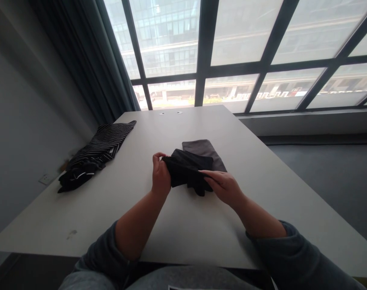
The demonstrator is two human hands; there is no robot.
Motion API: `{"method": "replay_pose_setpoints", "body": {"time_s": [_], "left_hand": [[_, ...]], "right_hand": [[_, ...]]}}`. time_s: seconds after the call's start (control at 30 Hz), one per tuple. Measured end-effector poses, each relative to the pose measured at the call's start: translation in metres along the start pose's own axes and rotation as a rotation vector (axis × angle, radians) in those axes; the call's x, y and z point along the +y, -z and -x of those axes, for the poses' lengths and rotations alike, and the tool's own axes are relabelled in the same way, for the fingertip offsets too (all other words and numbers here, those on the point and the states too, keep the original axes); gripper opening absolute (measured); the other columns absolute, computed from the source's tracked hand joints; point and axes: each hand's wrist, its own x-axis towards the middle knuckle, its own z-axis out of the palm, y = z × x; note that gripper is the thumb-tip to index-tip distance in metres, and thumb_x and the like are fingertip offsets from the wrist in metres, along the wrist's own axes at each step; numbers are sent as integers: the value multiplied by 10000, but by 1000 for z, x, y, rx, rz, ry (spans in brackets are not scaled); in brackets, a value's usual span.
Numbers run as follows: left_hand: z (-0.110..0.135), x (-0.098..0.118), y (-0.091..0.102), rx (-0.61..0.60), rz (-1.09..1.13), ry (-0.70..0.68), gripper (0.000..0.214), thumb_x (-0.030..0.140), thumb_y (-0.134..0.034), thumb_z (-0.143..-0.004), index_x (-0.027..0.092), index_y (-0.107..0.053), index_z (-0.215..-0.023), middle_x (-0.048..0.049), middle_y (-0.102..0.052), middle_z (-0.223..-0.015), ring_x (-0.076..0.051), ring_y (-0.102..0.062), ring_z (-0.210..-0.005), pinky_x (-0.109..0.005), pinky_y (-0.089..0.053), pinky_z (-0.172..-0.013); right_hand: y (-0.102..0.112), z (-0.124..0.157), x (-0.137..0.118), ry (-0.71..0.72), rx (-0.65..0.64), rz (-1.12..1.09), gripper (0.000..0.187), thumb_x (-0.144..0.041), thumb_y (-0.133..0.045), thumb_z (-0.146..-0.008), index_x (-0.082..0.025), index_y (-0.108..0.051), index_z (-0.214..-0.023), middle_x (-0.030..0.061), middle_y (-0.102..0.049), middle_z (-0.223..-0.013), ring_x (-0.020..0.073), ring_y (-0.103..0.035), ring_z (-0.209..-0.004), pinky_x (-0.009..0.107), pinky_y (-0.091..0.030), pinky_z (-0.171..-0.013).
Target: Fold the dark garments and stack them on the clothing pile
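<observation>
Where the black cloth (186,167) is held, head view: on the near side of the grey cloth (203,146), partly screening it.
Left hand (161,175): the black cloth's left end is pinched by thumb and fingers.
Right hand (227,187): the black cloth's right edge is pinched likewise.
Striped garment (110,139): laid well left of the grey cloth.
</observation>
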Motion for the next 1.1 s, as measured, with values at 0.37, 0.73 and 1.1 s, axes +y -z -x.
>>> {"method": "replay_pose_setpoints", "body": {"time_s": [0.37, 0.73, 1.1], "left_hand": [[-43, 54, 83, -1058, 215, 430, 719, 493, -988, -601, 237, -575, -1130, -17, -682, -852, -178, -675, -639, -240, -537, -556], [-75, -5, 64, -534, -800, 78, 483, 490, -673, -836, 205, -710, -1223, -137, -656, -1337, -323, -668, -1209, -461, -528, -1080], [-37, 36, 57, -1129, -973, 166, 775, 614, -852, -670, 307, -707, -1366, -96, -662, -1419, -319, -671, -1155, -330, -528, -904]], "right_hand": [[28, -2, -5, -645, 109, -880, 450, -501, -858, -781, -247, -772, -1142, -2, -718, -756, 143, -649, -614, 246, -523, -577], [23, -21, 34, -688, 244, -820, 405, -520, -735, -852, -255, -726, -1157, 66, -733, -1209, 231, -707, -1097, 355, -605, -911], [13, -8, 21, -370, -353, 340, 417, -181, -761, -869, -253, -702, -1276, 69, -681, -1239, 220, -671, -1088, 340, -531, -977]]}}
